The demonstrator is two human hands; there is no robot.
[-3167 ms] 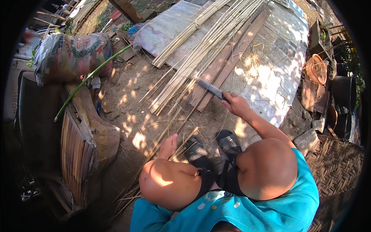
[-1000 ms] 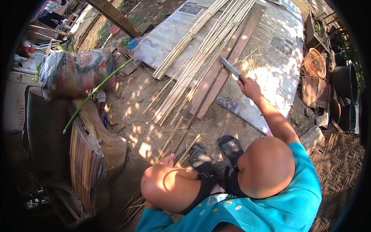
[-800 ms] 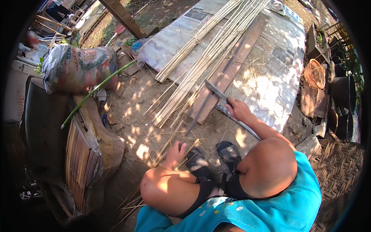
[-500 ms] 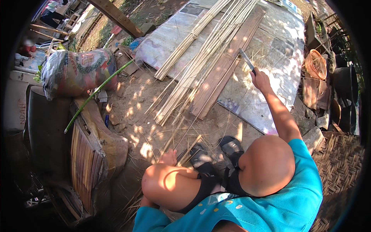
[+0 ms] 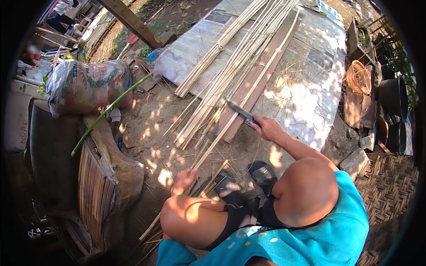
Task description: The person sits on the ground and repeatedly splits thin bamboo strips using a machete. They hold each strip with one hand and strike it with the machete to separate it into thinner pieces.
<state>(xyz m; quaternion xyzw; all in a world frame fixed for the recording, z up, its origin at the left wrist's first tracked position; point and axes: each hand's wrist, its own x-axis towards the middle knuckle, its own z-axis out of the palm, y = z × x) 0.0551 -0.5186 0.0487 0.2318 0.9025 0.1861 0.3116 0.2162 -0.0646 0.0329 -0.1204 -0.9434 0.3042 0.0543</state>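
Note:
My left hand (image 5: 183, 180), beside my left knee, is closed on the near end of a long pale bamboo strip (image 5: 262, 77). The strip runs away from me along a brown wooden plank (image 5: 241, 91). My right hand (image 5: 268, 129) grips the dark handle of a knife (image 5: 240, 109). Its blade points to the left across the near part of the plank, over or against the strip; whether they touch I cannot tell. Left of the plank lies a loose pile of bamboo strips (image 5: 222, 85), with a tied bundle of strips (image 5: 203, 64) beyond it.
A pale printed sheet (image 5: 310, 102) with fibre shavings lies under the plank's far part. On the left are a stuffed sack (image 5: 95, 84), a green stalk (image 5: 111, 106) and a wooden slatted piece (image 5: 95, 195). An orange basket (image 5: 359, 76) and woven mat (image 5: 386, 195) are on the right.
My right hand has brought the knife down and left, nearer me, to the plank. My left hand has moved slightly up and left; a pale strip now lies along the plank.

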